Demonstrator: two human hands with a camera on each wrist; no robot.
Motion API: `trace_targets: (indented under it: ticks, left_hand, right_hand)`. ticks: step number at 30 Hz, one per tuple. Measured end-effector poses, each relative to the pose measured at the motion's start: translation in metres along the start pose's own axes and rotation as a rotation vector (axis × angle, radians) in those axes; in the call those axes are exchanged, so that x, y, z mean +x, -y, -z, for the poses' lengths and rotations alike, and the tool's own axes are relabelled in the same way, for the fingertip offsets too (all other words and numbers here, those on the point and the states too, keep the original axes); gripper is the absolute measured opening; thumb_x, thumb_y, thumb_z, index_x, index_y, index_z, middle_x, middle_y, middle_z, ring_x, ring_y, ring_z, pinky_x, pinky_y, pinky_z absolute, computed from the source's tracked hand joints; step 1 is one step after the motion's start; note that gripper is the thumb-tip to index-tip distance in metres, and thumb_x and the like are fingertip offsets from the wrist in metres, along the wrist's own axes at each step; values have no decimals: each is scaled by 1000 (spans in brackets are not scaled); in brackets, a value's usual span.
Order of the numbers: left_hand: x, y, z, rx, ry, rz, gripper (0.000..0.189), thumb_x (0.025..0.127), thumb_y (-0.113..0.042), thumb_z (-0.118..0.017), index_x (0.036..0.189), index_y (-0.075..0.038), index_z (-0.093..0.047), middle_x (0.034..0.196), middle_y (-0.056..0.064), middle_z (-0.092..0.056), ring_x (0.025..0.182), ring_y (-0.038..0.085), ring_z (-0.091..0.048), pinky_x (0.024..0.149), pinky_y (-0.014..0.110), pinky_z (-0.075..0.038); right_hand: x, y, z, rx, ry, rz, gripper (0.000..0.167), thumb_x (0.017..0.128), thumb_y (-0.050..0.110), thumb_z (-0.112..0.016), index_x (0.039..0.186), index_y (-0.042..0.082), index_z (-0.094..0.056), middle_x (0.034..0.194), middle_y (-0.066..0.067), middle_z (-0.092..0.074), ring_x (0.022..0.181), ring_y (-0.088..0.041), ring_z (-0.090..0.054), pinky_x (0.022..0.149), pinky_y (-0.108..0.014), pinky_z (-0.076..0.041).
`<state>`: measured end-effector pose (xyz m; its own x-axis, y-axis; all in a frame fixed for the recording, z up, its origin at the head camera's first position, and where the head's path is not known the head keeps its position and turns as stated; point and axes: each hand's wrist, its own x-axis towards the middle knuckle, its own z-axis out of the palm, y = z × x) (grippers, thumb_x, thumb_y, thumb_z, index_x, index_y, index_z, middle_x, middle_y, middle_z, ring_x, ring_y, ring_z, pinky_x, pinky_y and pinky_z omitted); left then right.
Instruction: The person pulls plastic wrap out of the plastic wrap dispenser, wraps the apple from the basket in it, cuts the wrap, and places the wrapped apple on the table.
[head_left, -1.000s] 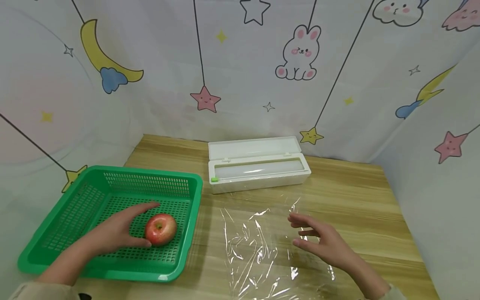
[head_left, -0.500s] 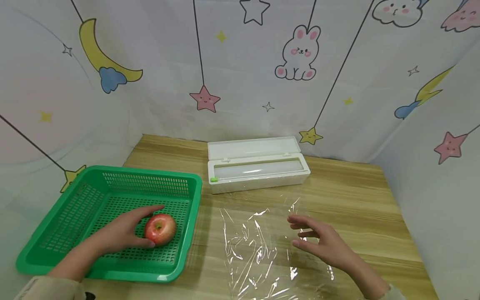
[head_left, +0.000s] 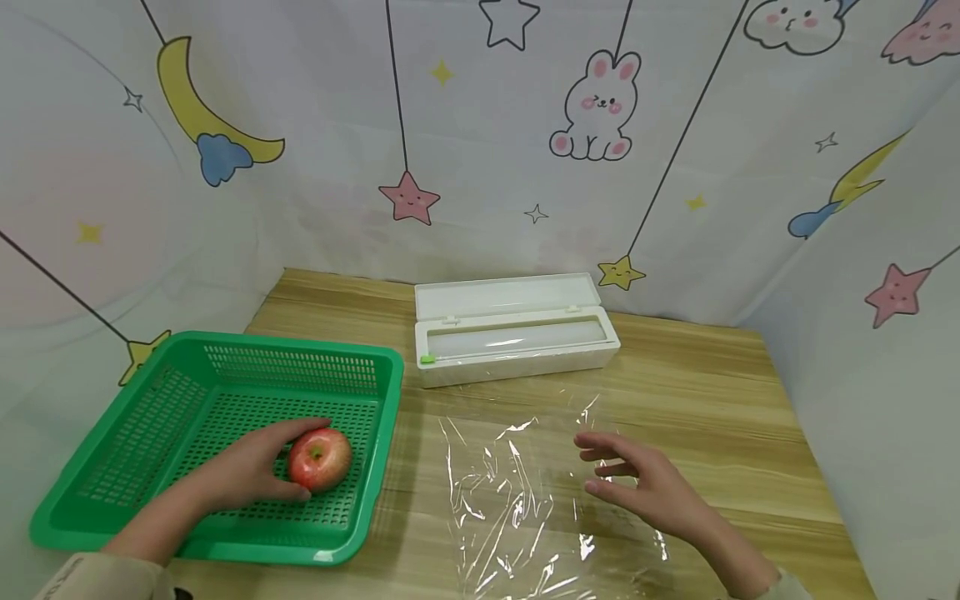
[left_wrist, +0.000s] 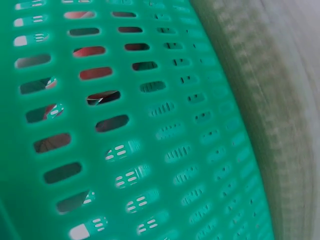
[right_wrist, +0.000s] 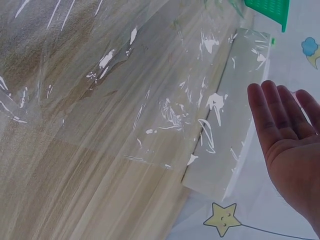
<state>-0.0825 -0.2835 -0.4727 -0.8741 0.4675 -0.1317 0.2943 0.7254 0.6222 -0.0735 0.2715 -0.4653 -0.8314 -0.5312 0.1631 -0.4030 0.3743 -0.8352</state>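
A red apple [head_left: 322,461] sits on the floor of a green slotted basket [head_left: 396,392] at the left. My left hand [head_left: 243,471] reaches into the basket and grips the apple from its left side, index finger at the far edge and thumb at the near edge. In the left wrist view the basket wall [left_wrist: 145,115] hides most of this hand, and red shows through its slots. My right hand [head_left: 648,483] is held above a sheet of clear plastic wrap [head_left: 510,492], fingers loosely extended and holding nothing. The wrap stretches from a white dispenser box [head_left: 517,367].
The dispenser's lid [head_left: 510,297] stands raised at the back, with a green slider [head_left: 427,359] at the box's left end. Wood-grain table [head_left: 720,400] extends on the right. A white printed curtain [head_left: 495,167] encloses the back and sides.
My left hand has moved slightly right, and its thumb and index finger have closed in on the apple. The right hand, wrap and dispenser stay as they were.
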Motion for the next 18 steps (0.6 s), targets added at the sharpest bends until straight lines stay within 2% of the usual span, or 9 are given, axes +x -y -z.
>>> trace_targets:
  ticks: [9, 18]
  left_hand:
    - [1, 1, -2, -50, 3, 18, 93, 77, -30, -97, 153, -1, -52, 144, 21, -62, 125, 41, -64, 88, 39, -61]
    - [1, 3, -3, -68, -16, 37, 91, 77, -32, -97, 151, -1, -54, 142, 19, -64, 124, 39, -65, 88, 37, -62]
  right_hand:
    - [0, 1, 0, 16, 6, -11, 48, 99, 7, -77, 145, 7, -62, 139, -11, -70, 119, -21, -72, 92, -39, -64]
    - [2, -1, -1, 48, 20, -20, 46, 99, 7, -76, 143, 6, -63, 139, -13, -70, 119, -24, -72, 93, -39, -64]
